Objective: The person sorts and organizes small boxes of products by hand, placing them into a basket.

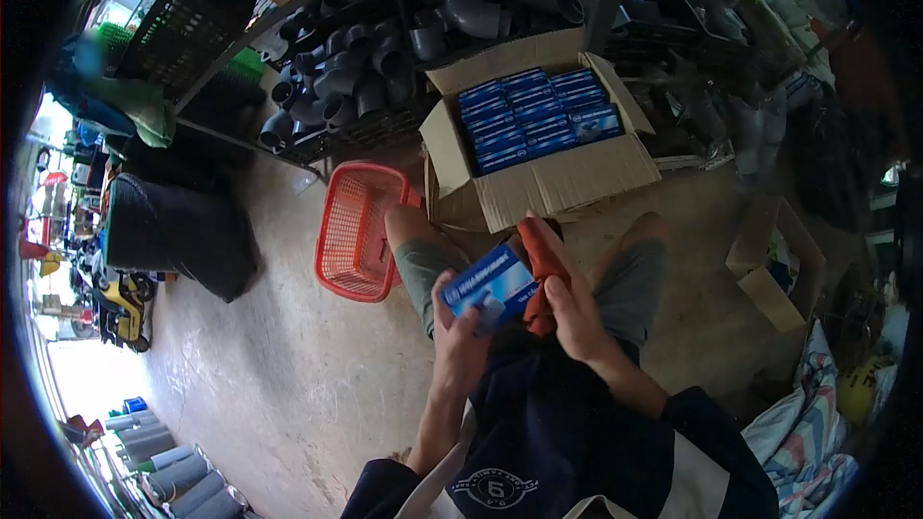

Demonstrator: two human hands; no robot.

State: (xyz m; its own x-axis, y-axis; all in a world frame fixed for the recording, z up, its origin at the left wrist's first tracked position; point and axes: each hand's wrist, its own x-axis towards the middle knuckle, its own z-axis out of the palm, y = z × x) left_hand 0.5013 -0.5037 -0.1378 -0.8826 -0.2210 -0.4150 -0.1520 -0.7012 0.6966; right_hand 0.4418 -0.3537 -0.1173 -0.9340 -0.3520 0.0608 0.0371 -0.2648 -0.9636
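Observation:
In front of my lap, my left hand (456, 327) grips a small blue and white printed box (488, 288) by its left end. My right hand (575, 317) is closed on an orange-red cloth (544, 274), which lies against the right end of that box. The thumb presses the cloth from above, and the fingers behind it are partly hidden. Beyond my knees stands an open cardboard carton (567, 190) with its flaps folded out. Rows of similar blue boxes (524, 120) fill it.
A red plastic basket (332, 231) rests on the floor left of my knee. Grey pipe fittings (351, 72) crowd the rack behind. An open cardboard box (774, 303) lies at right, near a striped sack (812, 423). Grey pipes or rolls (178, 471) are at lower left.

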